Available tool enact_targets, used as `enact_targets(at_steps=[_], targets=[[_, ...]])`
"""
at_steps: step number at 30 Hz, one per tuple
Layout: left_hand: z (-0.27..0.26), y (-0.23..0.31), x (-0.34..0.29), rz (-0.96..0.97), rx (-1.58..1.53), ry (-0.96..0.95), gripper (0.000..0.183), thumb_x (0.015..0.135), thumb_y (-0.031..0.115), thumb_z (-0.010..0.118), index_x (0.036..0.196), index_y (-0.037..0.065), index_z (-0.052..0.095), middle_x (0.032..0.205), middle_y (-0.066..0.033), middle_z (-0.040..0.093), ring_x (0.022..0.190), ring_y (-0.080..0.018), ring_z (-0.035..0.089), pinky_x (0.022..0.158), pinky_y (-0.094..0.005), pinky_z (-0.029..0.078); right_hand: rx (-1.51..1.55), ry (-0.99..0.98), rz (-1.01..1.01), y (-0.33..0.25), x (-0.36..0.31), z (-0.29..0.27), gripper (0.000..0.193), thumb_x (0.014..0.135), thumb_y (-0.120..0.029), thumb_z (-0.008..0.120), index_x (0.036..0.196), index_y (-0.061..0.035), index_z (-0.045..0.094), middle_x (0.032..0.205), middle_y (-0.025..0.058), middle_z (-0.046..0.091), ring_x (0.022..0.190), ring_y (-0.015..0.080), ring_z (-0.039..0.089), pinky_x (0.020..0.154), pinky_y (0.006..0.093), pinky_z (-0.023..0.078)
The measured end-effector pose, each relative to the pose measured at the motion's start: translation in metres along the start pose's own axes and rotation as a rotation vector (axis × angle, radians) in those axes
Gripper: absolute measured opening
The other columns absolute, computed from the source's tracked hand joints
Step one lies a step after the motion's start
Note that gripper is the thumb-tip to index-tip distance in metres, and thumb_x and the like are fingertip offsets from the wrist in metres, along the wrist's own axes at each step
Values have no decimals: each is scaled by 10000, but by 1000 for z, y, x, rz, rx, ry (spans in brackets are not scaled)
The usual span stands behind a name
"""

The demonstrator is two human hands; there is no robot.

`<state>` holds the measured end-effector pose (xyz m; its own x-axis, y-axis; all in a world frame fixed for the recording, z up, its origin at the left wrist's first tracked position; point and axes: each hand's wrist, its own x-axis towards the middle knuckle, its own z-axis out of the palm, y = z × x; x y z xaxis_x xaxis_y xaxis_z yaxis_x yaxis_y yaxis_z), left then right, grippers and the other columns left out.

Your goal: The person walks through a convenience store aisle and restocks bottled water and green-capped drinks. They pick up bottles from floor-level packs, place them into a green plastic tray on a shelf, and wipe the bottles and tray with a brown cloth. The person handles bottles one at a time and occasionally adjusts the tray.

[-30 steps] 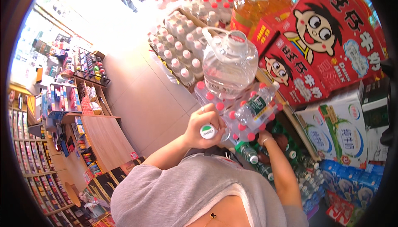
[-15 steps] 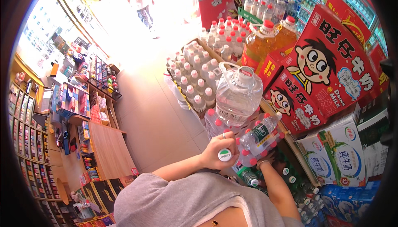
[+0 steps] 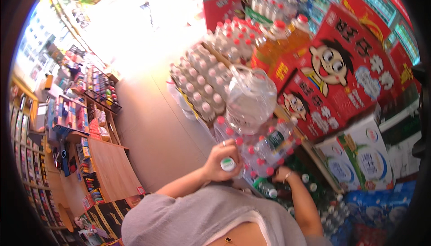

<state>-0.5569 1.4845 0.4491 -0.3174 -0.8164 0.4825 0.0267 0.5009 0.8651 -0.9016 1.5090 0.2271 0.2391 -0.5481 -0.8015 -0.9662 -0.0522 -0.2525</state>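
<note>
My left hand (image 3: pixel 214 161) is closed around an upright bottle whose white cap (image 3: pixel 228 164) with green print shows above my fist; its body is hidden below. My right hand (image 3: pixel 282 174) reaches down among the bottles, at the edge of a shrink-wrapped pack of clear bottles with pink-red caps (image 3: pixel 260 161). Its fingers are blurred and partly hidden, so its hold does not show. Close by, a green-labelled bottle (image 3: pixel 264 185) lies tilted between my hands. On the pack rests a clear bottle with a dark green label (image 3: pixel 275 139).
Behind the pack stands a large clear water jug (image 3: pixel 251 104), beside a carton of pink-capped bottles (image 3: pixel 197 82). Red drink boxes (image 3: pixel 332 66) and white milk cartons (image 3: pixel 372 156) are stacked at right. A wooden counter (image 3: pixel 112 160) stands at left, across the tiled floor (image 3: pixel 152 133).
The view has shifted and blurred slightly. My left hand still holds the capped bottle. My right hand has come up a little, showing more beside the pack's edge.
</note>
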Motion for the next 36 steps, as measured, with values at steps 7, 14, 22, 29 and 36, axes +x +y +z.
enact_targets(at_steps=[7,14,22,29,36], targets=[[22,-7,25,46,43,-178,251,641,-23,694,634,80,466,696,-62,593,643,-191,552,585,-303,426,581,1079,25,-7,-121,-26,396,743,-315,809,648,-1,587,591,116,604,511,287,544,554,355,440],[64,5,82,20,224,-295,215,687,18,682,675,22,467,720,-123,512,686,-289,535,631,-343,440,1575,1381,-195,-23,-281,-30,199,827,-44,681,734,-56,505,783,-7,512,782,97,487,736,248,385],[140,-59,182,-121,602,-498,429,724,211,729,1039,-68,645,937,-237,677,930,-370,669,820,-409,526,1630,1356,-550,-39,-338,12,377,816,-198,724,711,-108,373,751,20,414,730,135,392,765,281,386],[177,-196,226,-409,1002,-756,549,726,436,765,1046,-6,697,1115,-205,672,1057,-332,653,903,-406,536,1797,1408,-678,-42,-362,61,437,789,-204,764,672,-123,350,680,5,376,655,121,315,590,277,281],[179,-208,190,-89,1038,-620,584,790,360,753,1194,-15,559,1201,-244,589,1110,-434,580,931,-477,499,1842,1306,-1320,-40,-386,86,542,636,-107,912,840,-103,410,853,41,465,711,160,353,628,297,330]])
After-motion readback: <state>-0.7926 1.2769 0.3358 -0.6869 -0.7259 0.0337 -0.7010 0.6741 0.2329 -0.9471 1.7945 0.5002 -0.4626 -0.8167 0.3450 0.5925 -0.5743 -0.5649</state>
